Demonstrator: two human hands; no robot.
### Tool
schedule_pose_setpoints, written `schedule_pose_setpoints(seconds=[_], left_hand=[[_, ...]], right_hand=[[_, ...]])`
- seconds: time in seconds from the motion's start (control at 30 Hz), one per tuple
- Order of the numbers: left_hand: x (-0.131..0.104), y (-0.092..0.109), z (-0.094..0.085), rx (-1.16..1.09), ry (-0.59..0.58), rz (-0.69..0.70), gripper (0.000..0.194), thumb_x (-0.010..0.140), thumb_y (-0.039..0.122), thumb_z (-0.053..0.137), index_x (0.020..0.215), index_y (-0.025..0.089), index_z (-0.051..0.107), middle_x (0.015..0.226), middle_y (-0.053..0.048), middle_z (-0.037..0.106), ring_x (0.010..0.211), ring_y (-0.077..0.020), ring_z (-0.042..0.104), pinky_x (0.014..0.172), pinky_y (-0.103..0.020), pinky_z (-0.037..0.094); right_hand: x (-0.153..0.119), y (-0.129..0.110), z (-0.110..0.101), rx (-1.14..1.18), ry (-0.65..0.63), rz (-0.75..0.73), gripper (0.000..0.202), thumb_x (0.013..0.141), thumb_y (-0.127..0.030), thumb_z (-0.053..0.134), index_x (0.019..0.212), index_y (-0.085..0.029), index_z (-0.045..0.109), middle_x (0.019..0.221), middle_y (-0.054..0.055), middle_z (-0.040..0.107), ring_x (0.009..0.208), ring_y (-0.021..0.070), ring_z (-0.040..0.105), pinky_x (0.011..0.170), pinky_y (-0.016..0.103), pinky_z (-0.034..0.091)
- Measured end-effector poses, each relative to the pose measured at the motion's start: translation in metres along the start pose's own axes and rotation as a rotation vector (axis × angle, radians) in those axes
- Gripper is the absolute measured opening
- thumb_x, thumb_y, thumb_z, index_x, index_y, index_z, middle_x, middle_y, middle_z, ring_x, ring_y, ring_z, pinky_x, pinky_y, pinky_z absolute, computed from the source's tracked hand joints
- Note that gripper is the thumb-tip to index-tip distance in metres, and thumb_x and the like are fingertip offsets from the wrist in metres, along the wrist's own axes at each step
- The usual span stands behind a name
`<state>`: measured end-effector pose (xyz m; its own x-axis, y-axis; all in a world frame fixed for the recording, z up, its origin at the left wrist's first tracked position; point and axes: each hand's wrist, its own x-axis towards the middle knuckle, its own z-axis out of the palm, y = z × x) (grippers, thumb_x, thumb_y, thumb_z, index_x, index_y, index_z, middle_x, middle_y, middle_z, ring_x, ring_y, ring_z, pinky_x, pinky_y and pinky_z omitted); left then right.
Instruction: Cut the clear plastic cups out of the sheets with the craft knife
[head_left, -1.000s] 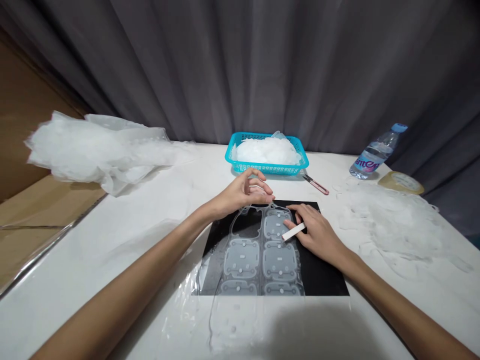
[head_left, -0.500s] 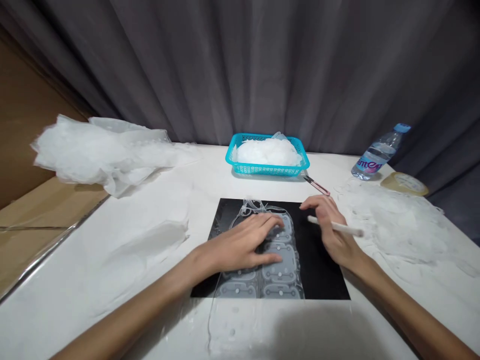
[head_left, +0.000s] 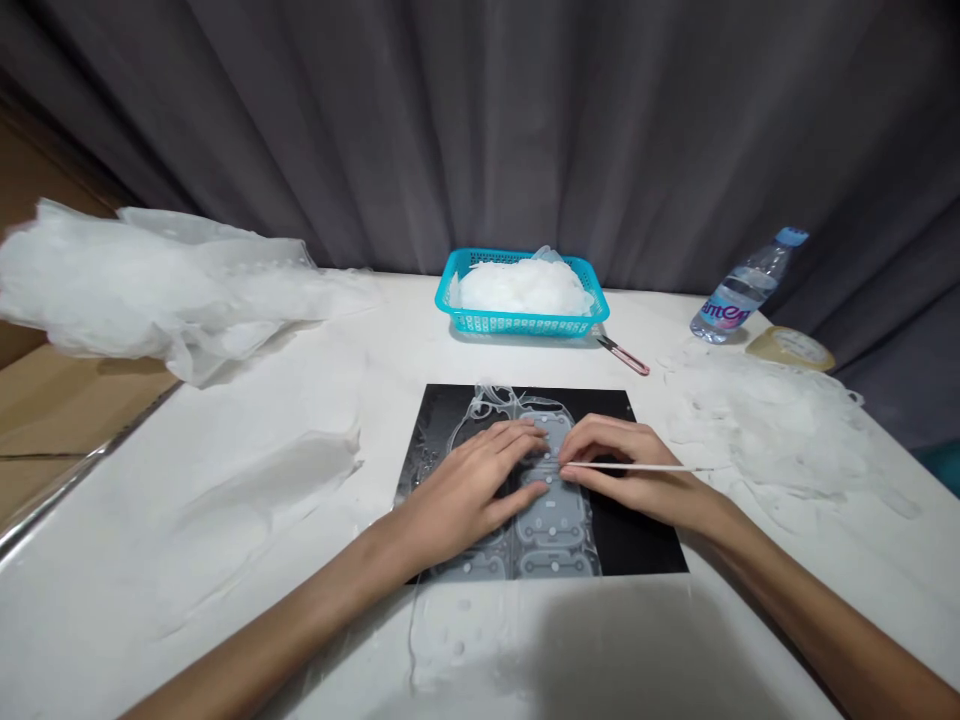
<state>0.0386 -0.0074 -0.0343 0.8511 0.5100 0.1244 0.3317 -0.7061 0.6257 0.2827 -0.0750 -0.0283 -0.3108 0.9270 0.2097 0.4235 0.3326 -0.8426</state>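
A translucent moulded sheet [head_left: 553, 522] with rounded grey pads lies over a black mat [head_left: 637, 545], its clear near end reaching past the mat onto the table. Pressed flat on the sheet's left half is my left hand [head_left: 480, 475], fingers stretched out; it hides several pads. My right hand [head_left: 626, 465] is closed with the fingertips together at the seam between two pads in the right column. It holds a thin white stick [head_left: 637, 467], which runs back across the fingers to the right. The tip at my fingers is too small to make out.
A turquoise basket [head_left: 517, 325] full of white pieces stands behind the mat. Pink-handled thread snips [head_left: 624, 355] lie beside it. On the right are a water bottle [head_left: 739, 295], a tape roll [head_left: 791, 348] and clear scraps [head_left: 795, 430]; white plastic film [head_left: 157, 290] is bunched at left.
My right hand has moved left from above the mat's right side down to the sheet, bringing the stick along. My left hand stays on the sheet. The camera view has shifted slightly.
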Motion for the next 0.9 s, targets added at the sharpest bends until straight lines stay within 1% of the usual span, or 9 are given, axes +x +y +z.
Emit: schedule_pose_setpoints(seconds=[0.07, 0.17, 0.33, 0.47, 0.63, 0.7, 0.8, 0.9], left_hand=[[0.000, 0.001, 0.002, 0.004, 0.016, -0.033, 0.040, 0.106, 0.044, 0.058, 0.141, 0.026, 0.056, 0.151, -0.011, 0.059, 0.144, -0.0298, 0.051, 0.119, -0.048, 0.043], [0.000, 0.003, 0.006, 0.045, 0.038, -0.053, 0.040, 0.104, 0.045, 0.061, 0.139, 0.025, 0.059, 0.152, -0.011, 0.058, 0.143, -0.0288, 0.053, 0.118, -0.047, 0.045], [0.000, 0.005, 0.010, 0.066, 0.075, -0.055, 0.041, 0.100, 0.046, 0.067, 0.135, 0.024, 0.063, 0.147, -0.009, 0.063, 0.140, -0.0265, 0.055, 0.116, -0.044, 0.047], [-0.001, 0.006, 0.011, 0.062, 0.086, -0.057, 0.038, 0.101, 0.044, 0.067, 0.133, 0.023, 0.064, 0.145, -0.008, 0.064, 0.140, -0.0252, 0.055, 0.116, -0.044, 0.047], [-0.002, 0.006, 0.010, 0.062, 0.088, -0.060, 0.037, 0.101, 0.042, 0.068, 0.132, 0.022, 0.065, 0.146, -0.010, 0.062, 0.139, -0.0270, 0.056, 0.114, -0.045, 0.048], [-0.002, 0.005, 0.010, 0.046, 0.090, -0.063, 0.039, 0.099, 0.043, 0.069, 0.132, 0.022, 0.065, 0.146, -0.011, 0.062, 0.137, -0.0276, 0.057, 0.114, -0.045, 0.048], [-0.002, 0.002, 0.010, 0.041, 0.086, -0.066, 0.044, 0.098, 0.047, 0.071, 0.133, 0.022, 0.064, 0.145, -0.011, 0.063, 0.136, -0.0289, 0.057, 0.113, -0.046, 0.049], [-0.001, -0.001, 0.011, 0.044, 0.075, -0.042, 0.042, 0.098, 0.049, 0.069, 0.131, 0.022, 0.064, 0.142, -0.010, 0.064, 0.134, -0.0291, 0.057, 0.111, -0.046, 0.049]], right_hand=[[-0.001, 0.003, 0.001, 0.007, -0.035, 0.016, 0.011, 0.100, -0.031, 0.067, 0.098, -0.021, 0.071, 0.101, 0.004, 0.071, 0.090, 0.0165, 0.068, 0.081, 0.030, 0.056], [-0.002, 0.007, 0.002, -0.042, -0.066, 0.010, 0.011, 0.100, -0.030, 0.067, 0.095, -0.021, 0.071, 0.097, 0.004, 0.072, 0.088, 0.0174, 0.067, 0.082, 0.032, 0.055], [-0.003, 0.010, 0.003, -0.069, -0.074, -0.042, 0.006, 0.100, -0.025, 0.067, 0.094, -0.022, 0.068, 0.102, 0.003, 0.072, 0.099, 0.0185, 0.067, 0.092, 0.033, 0.051], [-0.003, 0.011, 0.005, -0.076, -0.064, -0.052, 0.009, 0.100, -0.024, 0.068, 0.092, -0.022, 0.066, 0.101, 0.002, 0.071, 0.099, 0.0182, 0.067, 0.093, 0.032, 0.050], [-0.003, 0.013, 0.011, -0.118, -0.070, -0.113, 0.009, 0.104, -0.026, 0.061, 0.096, -0.023, 0.063, 0.102, 0.003, 0.068, 0.101, 0.0187, 0.064, 0.091, 0.032, 0.050], [-0.004, 0.012, 0.011, -0.158, -0.075, -0.145, 0.011, 0.106, -0.026, 0.058, 0.096, -0.023, 0.062, 0.103, 0.004, 0.066, 0.101, 0.0192, 0.063, 0.089, 0.033, 0.050], [-0.006, 0.010, 0.006, -0.236, -0.109, -0.162, 0.012, 0.107, -0.023, 0.055, 0.097, -0.022, 0.061, 0.102, 0.005, 0.064, 0.097, 0.0191, 0.061, 0.086, 0.032, 0.049], [-0.008, 0.008, 0.000, -0.302, -0.130, -0.144, 0.010, 0.106, -0.019, 0.054, 0.099, -0.022, 0.061, 0.100, 0.004, 0.062, 0.092, 0.0180, 0.061, 0.081, 0.030, 0.049]])
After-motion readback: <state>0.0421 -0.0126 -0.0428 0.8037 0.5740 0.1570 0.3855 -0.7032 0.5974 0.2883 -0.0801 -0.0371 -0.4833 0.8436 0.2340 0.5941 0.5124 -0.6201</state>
